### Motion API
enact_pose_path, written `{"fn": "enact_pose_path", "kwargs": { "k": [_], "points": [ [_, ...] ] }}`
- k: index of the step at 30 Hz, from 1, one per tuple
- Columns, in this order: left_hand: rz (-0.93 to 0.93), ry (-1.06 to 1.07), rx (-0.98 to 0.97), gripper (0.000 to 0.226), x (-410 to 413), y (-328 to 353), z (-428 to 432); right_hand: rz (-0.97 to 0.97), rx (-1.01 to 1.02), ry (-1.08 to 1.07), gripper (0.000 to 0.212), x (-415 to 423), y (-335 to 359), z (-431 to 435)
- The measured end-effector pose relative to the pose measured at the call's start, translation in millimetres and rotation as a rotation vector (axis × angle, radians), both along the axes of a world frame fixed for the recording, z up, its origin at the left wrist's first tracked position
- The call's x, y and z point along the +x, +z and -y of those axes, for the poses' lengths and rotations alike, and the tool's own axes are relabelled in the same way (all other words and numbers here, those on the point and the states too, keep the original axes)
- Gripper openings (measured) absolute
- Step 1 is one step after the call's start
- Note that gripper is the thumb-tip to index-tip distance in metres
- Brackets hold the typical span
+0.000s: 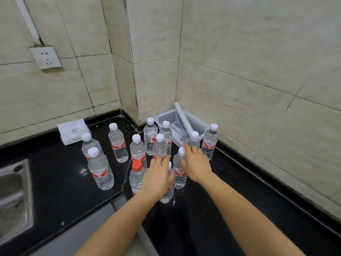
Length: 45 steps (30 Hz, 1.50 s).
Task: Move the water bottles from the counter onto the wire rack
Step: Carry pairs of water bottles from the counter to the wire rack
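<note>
- A black polished stone counter (55,182) runs into a tiled wall corner, and a cluster of clear plastic water bottles (118,145) with red-and-white labels stands upright on it — most have white caps.
- One clear bottle with a red cap (136,174) stands at the near edge of the cluster, just beside the left hand.
- The left hand (156,178) is over a white-capped bottle (168,189) at the front, fingers spread loosely around its upper part; whether it grips the bottle firmly cannot be told.
- The right hand (195,165) reaches forward with fingers spread and flat, palm down, just beside another white-capped bottle (180,172) — it holds nothing.
- A white perforated plastic basket (191,122) sits tilted in the corner behind the bottles, with a white tube (183,117) lying across it.
- A white paper packet (72,132) lies against the left wall, a white wall socket (46,57) above it.
- A steel sink (14,196) is at the far left.
</note>
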State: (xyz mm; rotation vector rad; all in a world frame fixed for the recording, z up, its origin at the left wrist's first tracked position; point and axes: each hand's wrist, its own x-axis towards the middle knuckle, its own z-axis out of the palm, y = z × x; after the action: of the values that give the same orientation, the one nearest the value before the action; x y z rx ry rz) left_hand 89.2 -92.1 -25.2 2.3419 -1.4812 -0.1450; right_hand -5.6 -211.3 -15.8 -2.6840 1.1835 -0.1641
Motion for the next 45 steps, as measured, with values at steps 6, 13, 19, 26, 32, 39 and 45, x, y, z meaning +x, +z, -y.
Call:
{"fn": "enact_pose_path", "kwargs": {
  "k": [6,13,19,26,32,39,45],
  "points": [
    [0.089,0.010,0.072,0.056,-0.3,-13.7,5.1,0.073,0.006,0.028,0.050,6.0,-17.8,9.8],
    [0.137,-0.052,0.116,0.050,6.2,-6.6,-2.5,0.186,0.086,-0.009,0.031,-14.9,-19.6,-16.0],
    [0.060,-0.172,0.022,0.039,-1.5,-0.6,-24.3,0.248,0.199,-0.147,0.024,-47.1,-19.3,-45.4],
    [-0.033,-0.355,-0.051,0.025,-36.0,14.3,-58.5,0.296,0.301,-0.264,0.017,-116.7,2.8,-104.4],
    [-0.133,-0.608,-0.021,0.010,-107.1,30.2,-92.8,0.330,0.357,-0.459,0.015,-212.5,18.6,-182.9],
    [-0.263,-0.853,-0.037,0.016,-224.3,49.9,-133.3,0.379,0.274,-0.659,0.014,-327.9,51.9,-274.5],
    [-0.360,-1.046,-0.083,0.014,-332.4,76.4,-168.0,0.421,0.179,-0.829,0.015,-440.8,79.9,-341.5]
  ]
}}
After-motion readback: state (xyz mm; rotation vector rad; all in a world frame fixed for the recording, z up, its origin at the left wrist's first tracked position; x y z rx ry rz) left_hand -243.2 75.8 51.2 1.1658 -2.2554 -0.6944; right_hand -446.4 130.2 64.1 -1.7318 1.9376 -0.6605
